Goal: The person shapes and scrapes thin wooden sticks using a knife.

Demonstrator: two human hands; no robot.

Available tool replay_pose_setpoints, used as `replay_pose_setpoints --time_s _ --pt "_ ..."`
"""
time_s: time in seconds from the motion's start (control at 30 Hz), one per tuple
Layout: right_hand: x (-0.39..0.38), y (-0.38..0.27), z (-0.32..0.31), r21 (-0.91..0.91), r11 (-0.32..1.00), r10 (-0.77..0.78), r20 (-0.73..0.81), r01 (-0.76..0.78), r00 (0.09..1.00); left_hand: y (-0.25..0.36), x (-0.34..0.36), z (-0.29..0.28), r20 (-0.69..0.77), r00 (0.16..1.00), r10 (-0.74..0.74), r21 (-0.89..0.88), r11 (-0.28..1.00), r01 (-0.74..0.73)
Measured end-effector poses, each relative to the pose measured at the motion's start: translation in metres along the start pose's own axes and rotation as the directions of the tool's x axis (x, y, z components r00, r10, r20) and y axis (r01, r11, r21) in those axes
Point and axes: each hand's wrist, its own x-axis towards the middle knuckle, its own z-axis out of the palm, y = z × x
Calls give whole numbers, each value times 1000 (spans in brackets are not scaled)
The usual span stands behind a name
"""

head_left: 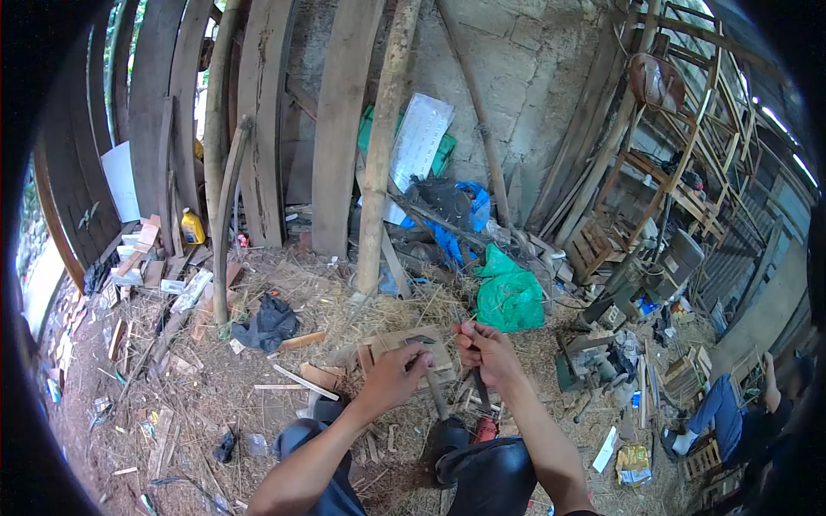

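Both knees bent at the bottom, dark trousers framing the work. Left hand curled shut around a knife, blade angled down between the legs, probably gripped tight for carving. Right hand pinched closed on a thin stick, held up near the knife, seemingly to steady it for the cut. Just behind the hands, a small wooden board lying flat on the straw-covered ground, close enough to reach. A red tool half hidden by the right knee; kind unclear. Further out, a black rag and scattered wood offcuts left where dropped. A green bag crumpled beyond the board. At far left, a yellow bottle beside stacked scraps. At the back, long planks and poles leaned against the stone wall, likely for storage. Another person's arm at far right.
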Motion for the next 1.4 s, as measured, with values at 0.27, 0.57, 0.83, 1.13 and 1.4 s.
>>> replay_pose_setpoints --time_s 0.27,0.57,0.83,1.13,1.4 --pt "2 -8 -2 -116 993 -43 -144 26 989 -11 0 3 59 998 -8 -102 995 14" --pt "4 -12 -2 -196 979 -86 -181 50 980 -10 3 12 24 1000 -17 13 1000 17" --pt "3 -12 7 -232 971 -90 -126 59 988 -16 -2 -3 13 999 -42 31 999 41" --pt "23 -20 -48 -192 968 -220 -337 161 916 -26 -2 -5 9 1000 0 -38 999 0" --pt "-2 2 8 -281 944 -233 -189 175 954 -20 14 -15 -107 994 1 129 992 13"
